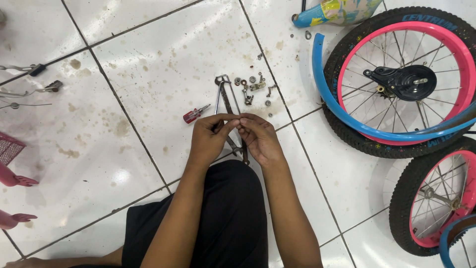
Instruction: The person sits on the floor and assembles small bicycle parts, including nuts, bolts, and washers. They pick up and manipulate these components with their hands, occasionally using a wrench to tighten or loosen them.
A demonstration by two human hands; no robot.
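From the head camera, the left hand (208,139) and the right hand (259,139) meet fingertip to fingertip above the white tiled floor (148,64), pinching something between them that is too small to make out. Both hands are curled closed around that pinch.

Directly under and just beyond the fingers lies a long metal bracket (227,101): thin, dull grey with rusty patches, two narrow arms joined at a looped far end, its near end hidden beneath the right hand. Just past the fingertips, beside the bracket's far end, sits a scatter of small nuts, washers and bolts (254,88). To the left of the left hand lies a short red-handled screwdriver (195,113).

Well off to the right of the right hand rests a bicycle wheel with a pink rim (404,82), a blue mudguard (347,116) curving across it.
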